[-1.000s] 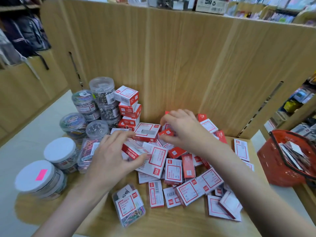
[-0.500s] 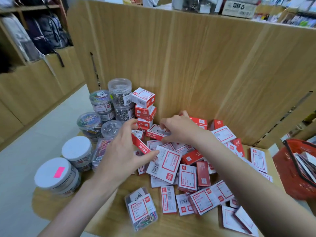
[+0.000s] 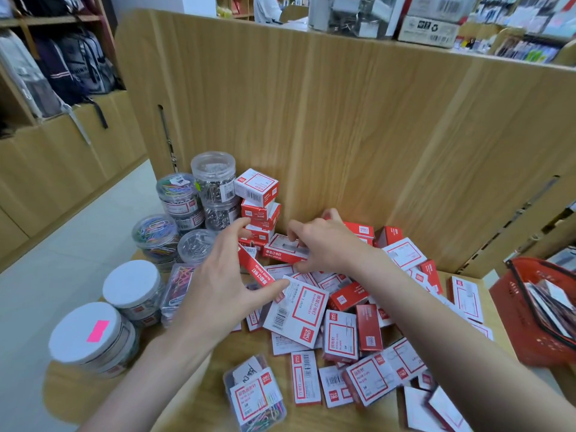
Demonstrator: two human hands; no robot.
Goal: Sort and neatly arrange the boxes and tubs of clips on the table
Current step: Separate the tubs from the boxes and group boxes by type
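Note:
A loose heap of red-and-white boxes (image 3: 341,333) covers the middle of the wooden table (image 3: 193,400). At the back, three such boxes form a stack (image 3: 260,210) against the wooden panel. My left hand (image 3: 224,282) pinches a narrow red box (image 3: 257,271), tilted, just in front of that stack. My right hand (image 3: 327,244) grips a red-and-white staple box (image 3: 280,249) at the stack's foot. Clear tubs of clips (image 3: 213,176) stand stacked left of the boxes. Two white-lidded tubs (image 3: 131,285) sit nearer me on the left.
A tall wooden panel (image 3: 343,120) walls off the table's back. A red shopping basket (image 3: 536,310) holding papers stands off the right edge. A clear flat case of coloured clips (image 3: 255,397) lies near the front edge. The floor drops away on the left.
My left hand lifted the narrow red box out of the heap toward the stack. My right hand slid left and closed on the staple box beside the stack.

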